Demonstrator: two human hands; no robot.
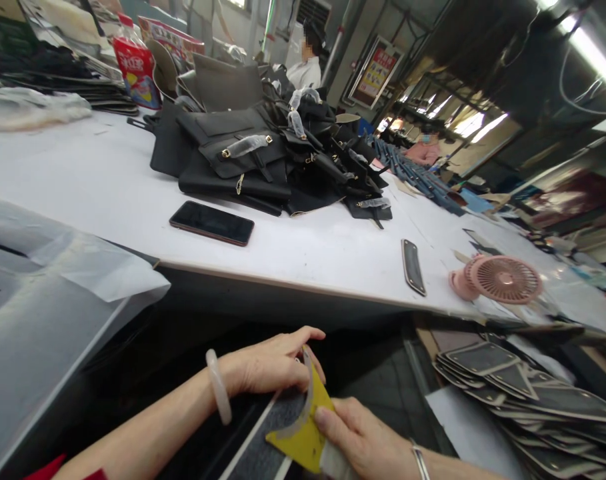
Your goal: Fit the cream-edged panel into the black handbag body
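Low in front of me, both hands are at a yellow flat piece (310, 437) with a curved, greyish edge. My right hand (360, 433) grips its lower right side, thumb pressed on the yellow face. A whitish part shows under that hand. My left hand (275, 363) is closed around the upper end of the yellow piece, its index finger stretched past it; some fingertips are hidden. Against the curved edge lies a dark grey panel (263, 440) with light strips along its sides. Whether the panel is joined to the yellow piece, I cannot tell.
A white table (303, 257) crosses ahead, bearing a phone (213, 223), piled black bag parts (243, 153), a dark oblong panel (413, 267) and a pink fan (505, 279). Stacked dark panels (547, 400) stand right. A red bottle (137, 63) is at back left; two people sit farther off.
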